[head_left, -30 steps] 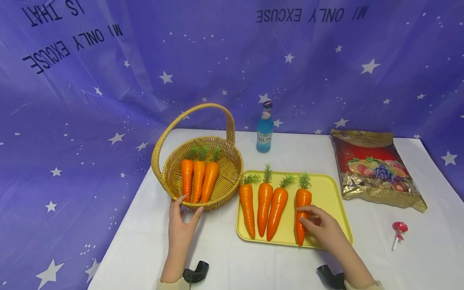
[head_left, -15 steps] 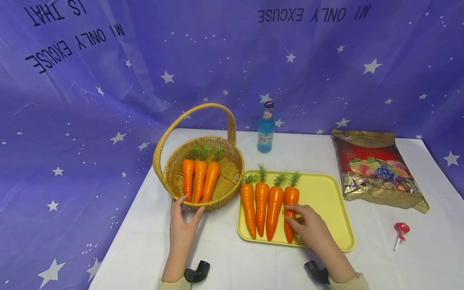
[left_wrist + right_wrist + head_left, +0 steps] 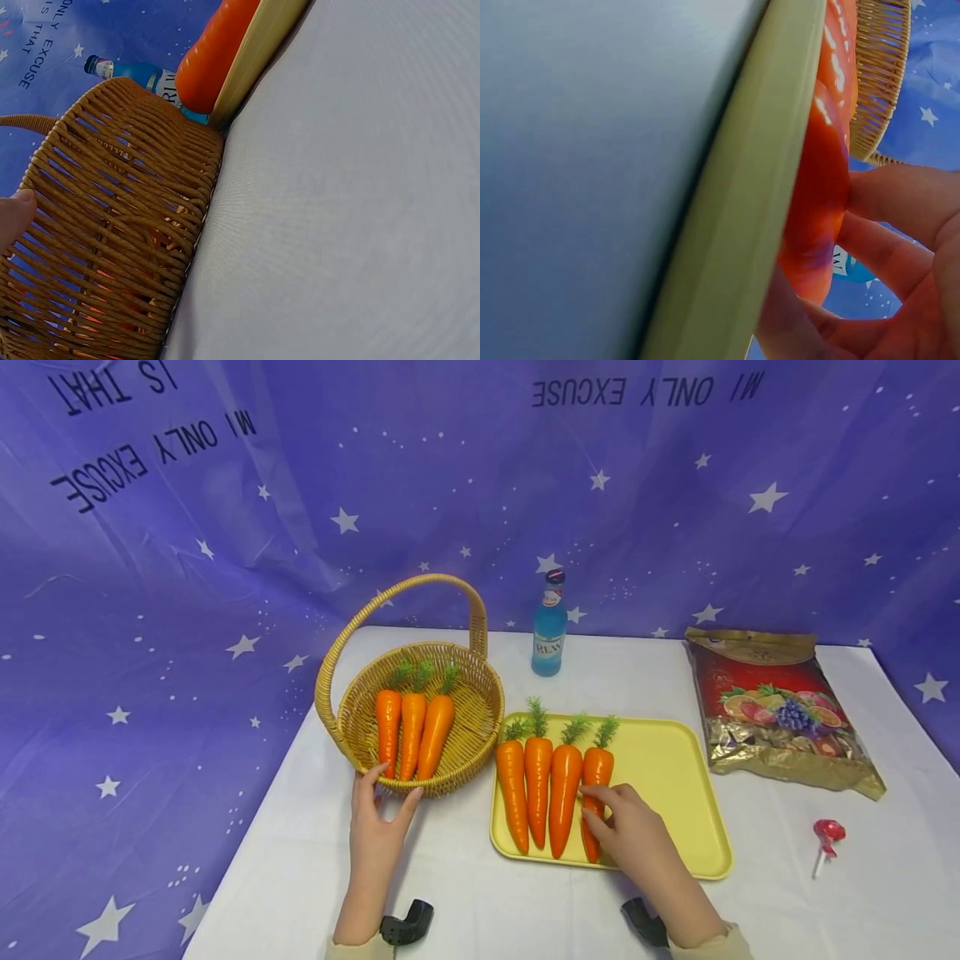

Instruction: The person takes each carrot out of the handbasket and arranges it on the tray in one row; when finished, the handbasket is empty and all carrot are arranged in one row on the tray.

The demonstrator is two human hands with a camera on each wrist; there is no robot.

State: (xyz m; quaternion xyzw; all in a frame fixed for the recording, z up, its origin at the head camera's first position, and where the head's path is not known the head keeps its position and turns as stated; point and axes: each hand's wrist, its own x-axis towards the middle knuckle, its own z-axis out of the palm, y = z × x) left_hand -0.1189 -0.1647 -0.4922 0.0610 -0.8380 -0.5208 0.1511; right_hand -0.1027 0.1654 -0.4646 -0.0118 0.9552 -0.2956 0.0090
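Note:
A wicker basket [image 3: 480,760] with a tall handle holds three orange carrots [image 3: 412,727] with green tops. At its near rim, my left hand [image 3: 375,831] grips the edge; the thumb [image 3: 16,214] shows against the wicker in the left wrist view. On the yellow tray [image 3: 667,752] lie several more carrots side by side, tops pointing away. My right hand [image 3: 633,827] holds the rightmost carrot [image 3: 596,768] between thumb and fingers, and this carrot [image 3: 817,195] lies just inside the tray's rim in the right wrist view.
Behind the tray stands a blue bottle [image 3: 549,639]. A red and gold bag [image 3: 780,710] with fruit printed on it lies at the right, with a red lollipop [image 3: 828,832] nearer me. A starred purple cloth [image 3: 480,485] hangs behind the white table [image 3: 450,902].
My right hand has moved left with the rightmost carrot, up beside the others. The two middle tray carrots have shifted left and lie closer together. My left hand has stayed at the basket rim.

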